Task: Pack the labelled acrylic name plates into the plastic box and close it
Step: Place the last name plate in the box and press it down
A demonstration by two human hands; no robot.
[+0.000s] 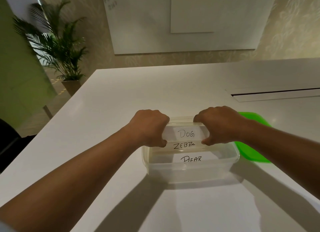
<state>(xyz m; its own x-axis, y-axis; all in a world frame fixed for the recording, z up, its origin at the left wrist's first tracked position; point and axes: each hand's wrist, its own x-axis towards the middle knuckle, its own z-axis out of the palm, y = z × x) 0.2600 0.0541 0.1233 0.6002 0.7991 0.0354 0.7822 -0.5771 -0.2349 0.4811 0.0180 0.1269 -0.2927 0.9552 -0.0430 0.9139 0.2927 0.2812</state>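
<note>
Left grip (149,127) and right grip (220,126) are pinching the DOG plate (186,133) over the box (190,172) holding ZEBRA plate (184,145) and DEAR plate (191,159).

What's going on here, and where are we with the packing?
A person grips the DOG plate by its ends with the left hand and the right hand, holding it at the far side of the plastic box. The ZEBRA plate and the DEAR plate already sit inside. The green lid lies on the table to the right of the box, which is not yet closed.
</note>
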